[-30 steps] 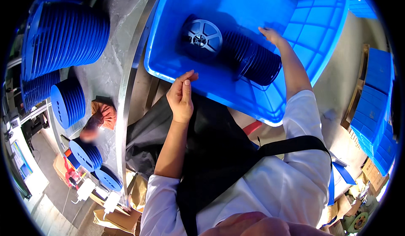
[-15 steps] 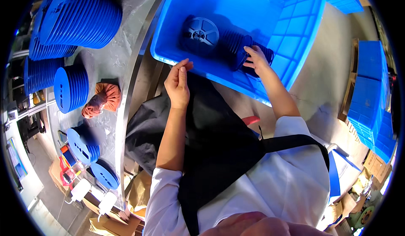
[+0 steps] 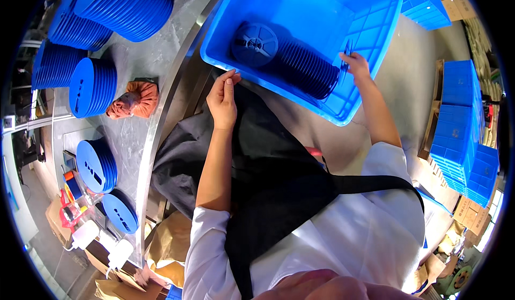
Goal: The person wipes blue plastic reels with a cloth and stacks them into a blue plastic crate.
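Observation:
A row of thin blue plastic reels (image 3: pixel 308 67) stands on edge in a large blue crate (image 3: pixel 370 32). Beside its left end, one reel (image 3: pixel 255 45) shows its spoked face. At the row's right end, my right hand (image 3: pixel 356 68) pinches a thin reel (image 3: pixel 346 58), seen nearly edge-on and tilted apart from the others. Its fingertips are partly hidden behind the reel. My left hand (image 3: pixel 222 100) is by the crate's near left corner, thumb and fingers closed together. What they hold, if anything, cannot be made out.
On the metal-edged table (image 3: pixel 137 155) at left stand several stacks of blue reels (image 3: pixel 96 88) and a gathered orange cloth bundle (image 3: pixel 137 100). White bottles (image 3: pixel 86 234) sit near its front end. Stacked blue crates (image 3: pixel 456 123) rise from a pallet at right.
My right hand has moved right, from the middle of the reel row to its right end, with a thin reel standing out from the row. My left hand stays by the crate corner.

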Action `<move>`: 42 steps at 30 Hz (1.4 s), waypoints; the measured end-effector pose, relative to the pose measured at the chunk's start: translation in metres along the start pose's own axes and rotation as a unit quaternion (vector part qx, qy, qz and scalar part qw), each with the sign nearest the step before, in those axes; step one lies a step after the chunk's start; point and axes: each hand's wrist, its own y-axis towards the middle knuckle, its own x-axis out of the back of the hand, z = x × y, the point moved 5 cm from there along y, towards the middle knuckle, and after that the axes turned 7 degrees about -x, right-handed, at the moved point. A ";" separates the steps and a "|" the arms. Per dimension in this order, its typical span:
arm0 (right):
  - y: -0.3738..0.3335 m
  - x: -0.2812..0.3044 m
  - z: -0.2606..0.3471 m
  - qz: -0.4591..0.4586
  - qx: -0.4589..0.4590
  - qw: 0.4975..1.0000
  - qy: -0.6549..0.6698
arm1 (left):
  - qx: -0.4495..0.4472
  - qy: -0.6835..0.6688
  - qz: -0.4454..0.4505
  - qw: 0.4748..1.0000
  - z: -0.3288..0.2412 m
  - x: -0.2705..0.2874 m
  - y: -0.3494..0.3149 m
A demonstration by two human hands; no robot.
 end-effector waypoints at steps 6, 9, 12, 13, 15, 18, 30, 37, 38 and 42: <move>0.000 -0.058 -0.047 0.086 -0.108 0.983 0.122 | 0.012 0.037 0.036 0.999 0.005 -0.012 0.001; -0.005 -0.057 -0.037 0.089 -0.098 0.983 0.125 | 0.007 0.052 0.039 0.998 0.004 -0.011 0.001; -0.003 -0.035 -0.036 0.087 -0.106 0.983 0.119 | 0.011 0.050 0.041 0.998 0.006 -0.013 0.002; -0.007 -0.031 -0.032 0.089 -0.109 0.982 0.126 | 0.014 0.053 0.041 0.998 0.003 -0.014 0.002; -0.015 -0.027 -0.024 0.095 -0.099 0.981 0.138 | 0.015 0.043 0.040 0.998 0.006 -0.018 0.002; -0.017 -0.015 -0.016 0.097 -0.097 0.980 0.145 | 0.014 0.044 0.049 0.998 0.002 -0.025 0.003; -0.012 -0.018 0.029 0.093 -0.011 0.969 0.228 | 0.056 -0.052 0.043 0.996 0.008 -0.016 0.005; 0.040 -0.118 0.080 0.180 0.054 0.884 0.429 | 0.124 -0.002 0.070 0.990 0.012 -0.021 0.013; 0.054 -0.126 0.081 0.165 0.039 0.870 0.463 | 0.149 0.030 0.093 0.984 0.015 -0.027 0.019; 0.089 -0.163 0.097 0.139 0.018 0.811 0.568 | 0.138 0.293 0.317 0.891 0.037 -0.061 0.077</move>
